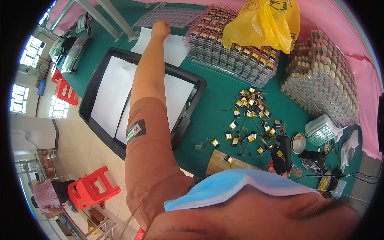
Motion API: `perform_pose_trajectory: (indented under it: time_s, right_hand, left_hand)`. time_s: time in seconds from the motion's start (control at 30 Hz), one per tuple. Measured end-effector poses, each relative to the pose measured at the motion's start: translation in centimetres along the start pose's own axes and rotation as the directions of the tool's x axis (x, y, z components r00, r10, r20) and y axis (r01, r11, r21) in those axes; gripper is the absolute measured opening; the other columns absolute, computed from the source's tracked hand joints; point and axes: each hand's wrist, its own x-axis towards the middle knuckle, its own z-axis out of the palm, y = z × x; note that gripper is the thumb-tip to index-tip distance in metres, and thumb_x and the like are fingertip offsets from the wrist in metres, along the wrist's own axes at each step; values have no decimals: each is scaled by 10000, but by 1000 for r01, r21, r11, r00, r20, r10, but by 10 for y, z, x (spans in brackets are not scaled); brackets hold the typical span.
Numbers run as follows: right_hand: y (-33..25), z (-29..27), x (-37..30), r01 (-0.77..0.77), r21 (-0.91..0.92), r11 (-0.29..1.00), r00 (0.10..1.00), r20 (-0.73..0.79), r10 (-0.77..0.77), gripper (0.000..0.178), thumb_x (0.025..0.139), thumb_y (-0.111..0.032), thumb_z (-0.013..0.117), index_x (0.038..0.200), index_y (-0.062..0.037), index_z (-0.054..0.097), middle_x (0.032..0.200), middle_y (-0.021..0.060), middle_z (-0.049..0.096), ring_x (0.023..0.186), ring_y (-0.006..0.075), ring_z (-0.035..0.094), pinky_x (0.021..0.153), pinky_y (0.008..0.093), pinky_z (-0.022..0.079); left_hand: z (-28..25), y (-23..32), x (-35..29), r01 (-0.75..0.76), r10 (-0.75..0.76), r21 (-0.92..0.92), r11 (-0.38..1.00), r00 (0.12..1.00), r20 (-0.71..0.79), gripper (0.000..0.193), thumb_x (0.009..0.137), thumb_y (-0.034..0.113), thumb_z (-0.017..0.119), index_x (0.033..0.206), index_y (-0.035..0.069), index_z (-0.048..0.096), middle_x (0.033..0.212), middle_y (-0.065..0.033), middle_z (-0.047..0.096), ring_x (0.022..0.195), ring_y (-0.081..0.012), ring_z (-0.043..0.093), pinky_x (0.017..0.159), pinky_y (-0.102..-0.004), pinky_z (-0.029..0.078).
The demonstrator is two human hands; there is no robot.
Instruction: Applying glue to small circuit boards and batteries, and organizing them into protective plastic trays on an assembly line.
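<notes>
My left arm reaches far across the green table, over a black-rimmed tray lined with white sheets. My left hand is closed at the near edge of a clear plastic compartment tray, above a white sheet of paper. Whatever its fingers hold is hidden. Low on the right, part of my right hand shows with its fingers around the lower end of a black handheld tool. Loose small battery cells with wires lie scattered beyond that tool.
Stacked clear trays of wired cells stand at the back under a yellow plastic bag. Another tall stack is at right, behind a white-and-green basket. A small fan, cables and a cardboard piece lie near me. Red stools stand at left.
</notes>
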Motion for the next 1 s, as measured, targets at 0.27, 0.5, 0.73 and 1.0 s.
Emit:
perform_pose_trajectory:
  time_s: [0.27, 0.5, 0.73, 1.0]
  right_hand:
    - [6, -3, 4, -14, 18, 1000, 999, -31, 15, 274, 821, 12, 606, 1082, 49, 536, 884, 133, 605, 551, 148, 562, 494, 280, 505]
    - [3, -2, 6, -9, 6, 1000, 1000, -16, 9, 258, 822, 15, 603, 1071, 50, 541, 872, 133, 606, 546, 150, 563, 493, 287, 505]
    - [1, 1, 3, -29, -50, 998, 999, 32, 31, 255, 824, 6, 611, 1065, 51, 541, 875, 134, 605, 547, 153, 563, 507, 288, 509]
    - [1, -2, -2, -15, -43, 999, 1000, -3, 15, 256, 830, 0, 608, 1069, 52, 531, 881, 135, 605, 555, 154, 564, 500, 288, 508]
  left_hand:
    - [11, 2, 16, 517, -516, 513, 685, 842, -160, 434, 784, 420, 598, 981, 47, 702, 1014, -166, 689, 997, -335, 652, 842, -408, 512]
    - [-17, 21, 3, 832, -864, -234, 503, 489, -120, 282, 764, 197, 678, 931, -30, 686, 1004, -212, 679, 931, -336, 681, 765, -360, 564]
    - [-37, 23, -6, 873, -948, -369, 317, 289, -132, 203, 732, 111, 685, 879, -28, 687, 1000, -224, 675, 938, -335, 679, 773, -363, 571]
    - [-34, 21, -5, 868, -972, -438, 234, 210, -103, 222, 732, 72, 681, 930, -27, 677, 1019, -209, 674, 948, -329, 678, 764, -356, 577]
